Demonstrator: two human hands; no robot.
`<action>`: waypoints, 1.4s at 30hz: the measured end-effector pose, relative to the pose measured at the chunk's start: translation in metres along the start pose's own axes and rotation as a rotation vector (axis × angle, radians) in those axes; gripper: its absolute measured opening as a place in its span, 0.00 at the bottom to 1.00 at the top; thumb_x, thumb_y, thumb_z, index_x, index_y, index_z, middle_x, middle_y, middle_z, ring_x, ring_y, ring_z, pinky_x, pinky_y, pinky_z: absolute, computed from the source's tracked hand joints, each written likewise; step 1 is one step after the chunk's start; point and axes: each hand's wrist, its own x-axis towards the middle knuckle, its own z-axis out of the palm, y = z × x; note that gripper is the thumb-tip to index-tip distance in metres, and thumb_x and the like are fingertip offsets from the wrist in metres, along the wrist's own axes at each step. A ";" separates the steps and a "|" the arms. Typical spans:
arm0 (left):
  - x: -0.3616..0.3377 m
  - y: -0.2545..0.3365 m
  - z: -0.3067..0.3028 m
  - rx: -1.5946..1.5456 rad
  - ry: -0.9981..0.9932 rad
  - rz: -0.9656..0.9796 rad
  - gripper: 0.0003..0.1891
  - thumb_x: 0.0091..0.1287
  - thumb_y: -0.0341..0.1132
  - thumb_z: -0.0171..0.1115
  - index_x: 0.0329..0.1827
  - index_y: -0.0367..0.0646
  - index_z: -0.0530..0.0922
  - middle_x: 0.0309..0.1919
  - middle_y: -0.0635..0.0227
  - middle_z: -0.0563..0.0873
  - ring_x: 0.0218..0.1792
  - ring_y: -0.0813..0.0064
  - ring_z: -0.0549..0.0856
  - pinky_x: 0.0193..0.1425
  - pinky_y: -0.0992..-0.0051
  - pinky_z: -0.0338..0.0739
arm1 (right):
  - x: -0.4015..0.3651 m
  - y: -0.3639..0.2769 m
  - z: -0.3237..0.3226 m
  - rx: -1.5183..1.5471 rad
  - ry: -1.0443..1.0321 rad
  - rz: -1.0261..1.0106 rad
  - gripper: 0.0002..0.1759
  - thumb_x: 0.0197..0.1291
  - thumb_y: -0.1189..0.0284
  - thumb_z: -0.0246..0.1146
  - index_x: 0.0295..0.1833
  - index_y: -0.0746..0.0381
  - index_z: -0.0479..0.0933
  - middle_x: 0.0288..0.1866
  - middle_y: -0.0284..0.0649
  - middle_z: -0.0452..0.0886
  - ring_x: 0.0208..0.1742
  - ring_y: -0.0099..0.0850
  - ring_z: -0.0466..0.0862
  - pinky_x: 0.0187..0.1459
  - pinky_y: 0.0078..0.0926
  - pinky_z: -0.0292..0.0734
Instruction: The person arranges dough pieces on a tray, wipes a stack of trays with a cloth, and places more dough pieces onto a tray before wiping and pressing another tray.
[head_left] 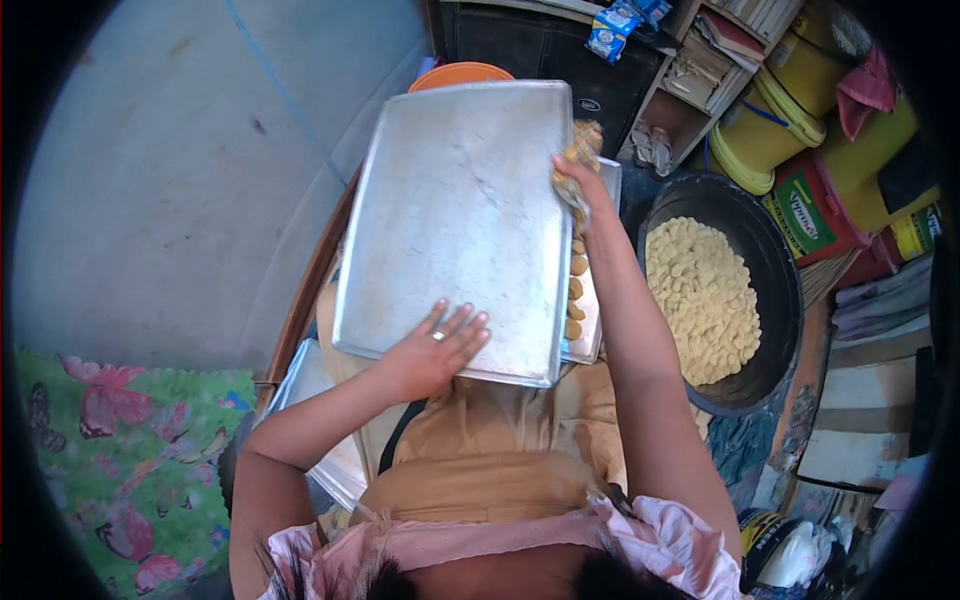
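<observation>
A large metal baking tray (455,220), bare on the face I see, is held above my lap. My left hand (435,350), with a ring on one finger, lies flat on its near part, fingers spread. At the tray's right edge, my right hand (582,185) is closed around a crumpled yellowish-brown cloth (580,150). Whether those fingers also grip the tray's rim is hidden. Beneath it, a second tray (586,345) sticks out on the right, carrying a row of small brown cookies (575,290); the large tray covers the rest.
To the right stands a black tub (785,270) with a heap of pale yellow pieces (705,300). Yellow buckets (745,140) and a shelf of papers (700,75) are behind it. An orange container (460,74) shows past the tray. More metal trays (335,455) lie at my left.
</observation>
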 end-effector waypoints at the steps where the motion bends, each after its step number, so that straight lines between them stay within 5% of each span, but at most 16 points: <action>1: 0.013 0.003 0.012 0.008 -0.002 0.032 0.32 0.62 0.30 0.55 0.71 0.35 0.63 0.73 0.51 0.65 0.75 0.53 0.64 0.77 0.47 0.54 | -0.002 0.009 -0.029 -0.018 0.071 -0.021 0.26 0.57 0.62 0.70 0.57 0.66 0.75 0.45 0.42 0.84 0.42 0.35 0.85 0.47 0.31 0.81; 4: 0.052 0.014 0.043 -0.059 -0.015 0.085 0.28 0.69 0.30 0.46 0.73 0.37 0.62 0.75 0.55 0.63 0.76 0.58 0.61 0.77 0.47 0.54 | -0.011 0.016 -0.098 -0.102 0.174 -0.104 0.25 0.58 0.66 0.70 0.58 0.66 0.74 0.44 0.39 0.83 0.42 0.31 0.83 0.45 0.28 0.78; 9: 0.091 0.011 0.097 -0.054 -0.064 0.154 0.31 0.66 0.34 0.54 0.75 0.44 0.62 0.77 0.62 0.61 0.78 0.62 0.59 0.77 0.49 0.54 | -0.020 0.030 -0.157 -0.313 0.333 -0.078 0.23 0.60 0.65 0.70 0.56 0.66 0.75 0.44 0.36 0.82 0.43 0.28 0.82 0.44 0.28 0.76; 13: 0.099 0.003 0.116 -0.246 -0.127 0.141 0.32 0.66 0.38 0.60 0.75 0.47 0.63 0.76 0.62 0.63 0.78 0.62 0.58 0.78 0.49 0.51 | -0.030 0.031 -0.156 -1.443 0.690 -0.415 0.33 0.58 0.61 0.71 0.68 0.57 0.72 0.51 0.48 0.79 0.47 0.42 0.82 0.47 0.36 0.78; 17: 0.084 -0.021 0.094 -0.295 0.125 -0.329 0.30 0.68 0.44 0.60 0.72 0.46 0.67 0.75 0.59 0.64 0.77 0.59 0.59 0.77 0.48 0.52 | -0.094 0.019 -0.048 -1.532 0.232 -0.325 0.37 0.56 0.54 0.69 0.72 0.49 0.68 0.50 0.51 0.77 0.48 0.48 0.81 0.49 0.40 0.78; 19: 0.062 -0.068 0.144 -0.121 0.569 -0.877 0.28 0.70 0.46 0.58 0.70 0.45 0.69 0.71 0.51 0.67 0.72 0.50 0.65 0.72 0.50 0.61 | -0.116 0.104 -0.033 -1.716 -0.140 -0.268 0.35 0.51 0.57 0.71 0.68 0.41 0.73 0.42 0.43 0.77 0.44 0.43 0.79 0.44 0.38 0.78; 22: 0.047 -0.097 0.147 -0.610 0.239 -1.199 0.25 0.74 0.47 0.52 0.68 0.42 0.69 0.55 0.40 0.79 0.57 0.39 0.77 0.59 0.51 0.73 | -0.144 0.154 -0.009 -1.624 -0.752 -0.777 0.30 0.49 0.61 0.68 0.62 0.34 0.78 0.57 0.39 0.73 0.56 0.38 0.72 0.59 0.44 0.68; 24: 0.050 -0.098 0.147 -0.645 0.068 -1.242 0.25 0.75 0.47 0.50 0.67 0.40 0.70 0.46 0.38 0.82 0.49 0.36 0.81 0.53 0.50 0.76 | -0.086 0.157 -0.019 -1.750 -0.786 -0.398 0.27 0.51 0.62 0.67 0.61 0.37 0.79 0.55 0.39 0.75 0.54 0.39 0.74 0.58 0.41 0.69; 27: 0.051 -0.093 0.148 -0.662 0.205 -1.224 0.23 0.75 0.47 0.51 0.64 0.38 0.73 0.42 0.38 0.83 0.46 0.36 0.82 0.51 0.50 0.77 | 0.068 0.116 -0.081 -1.744 -0.065 -0.343 0.16 0.58 0.67 0.62 0.50 0.63 0.80 0.51 0.48 0.78 0.56 0.46 0.75 0.61 0.42 0.68; 29: 0.043 -0.097 0.155 -0.731 0.261 -1.193 0.22 0.75 0.47 0.51 0.61 0.37 0.75 0.44 0.37 0.83 0.48 0.39 0.83 0.52 0.53 0.77 | 0.152 0.071 -0.116 -1.501 0.700 -0.461 0.17 0.65 0.66 0.57 0.50 0.70 0.76 0.53 0.57 0.77 0.59 0.50 0.74 0.62 0.45 0.69; 32: 0.033 -0.106 0.177 -0.852 0.446 -1.121 0.21 0.75 0.45 0.53 0.58 0.36 0.77 0.47 0.38 0.83 0.50 0.46 0.84 0.53 0.59 0.77 | 0.137 0.069 -0.071 -1.466 0.355 -0.280 0.20 0.61 0.74 0.59 0.58 0.69 0.74 0.61 0.56 0.73 0.62 0.48 0.73 0.63 0.42 0.71; 33: 0.032 -0.107 0.185 -0.901 0.529 -1.093 0.21 0.74 0.45 0.54 0.57 0.35 0.77 0.47 0.39 0.83 0.51 0.48 0.85 0.54 0.61 0.76 | 0.102 0.101 -0.045 -1.524 0.071 -0.277 0.24 0.67 0.65 0.54 0.63 0.68 0.70 0.58 0.53 0.76 0.59 0.45 0.77 0.64 0.41 0.70; 37: 0.024 -0.109 0.187 -1.191 0.564 -1.043 0.21 0.75 0.43 0.54 0.58 0.32 0.76 0.47 0.41 0.84 0.51 0.53 0.84 0.55 0.64 0.75 | -0.072 0.187 0.036 -1.673 -0.926 -0.662 0.34 0.66 0.61 0.52 0.74 0.69 0.60 0.77 0.52 0.61 0.78 0.37 0.60 0.77 0.48 0.53; 39: 0.020 -0.104 0.191 -1.238 0.490 -1.158 0.21 0.75 0.42 0.53 0.58 0.32 0.76 0.47 0.40 0.84 0.50 0.50 0.84 0.55 0.62 0.76 | -0.024 0.155 0.042 -1.688 -0.922 -0.372 0.37 0.61 0.62 0.58 0.76 0.57 0.61 0.80 0.42 0.58 0.80 0.39 0.56 0.76 0.59 0.47; 40: 0.022 -0.100 0.185 -0.940 0.430 -1.124 0.20 0.76 0.42 0.51 0.60 0.34 0.76 0.46 0.40 0.84 0.48 0.45 0.84 0.53 0.61 0.76 | 0.017 0.161 0.020 -1.726 -0.833 -0.543 0.35 0.63 0.60 0.57 0.76 0.54 0.62 0.79 0.39 0.59 0.81 0.42 0.54 0.76 0.58 0.46; 42: 0.036 -0.091 0.162 -0.749 0.395 -1.120 0.20 0.76 0.41 0.50 0.61 0.35 0.76 0.45 0.40 0.84 0.46 0.43 0.84 0.52 0.59 0.77 | 0.101 0.129 0.016 -1.765 -0.443 -0.431 0.34 0.68 0.51 0.54 0.75 0.53 0.63 0.80 0.37 0.57 0.81 0.41 0.51 0.78 0.55 0.41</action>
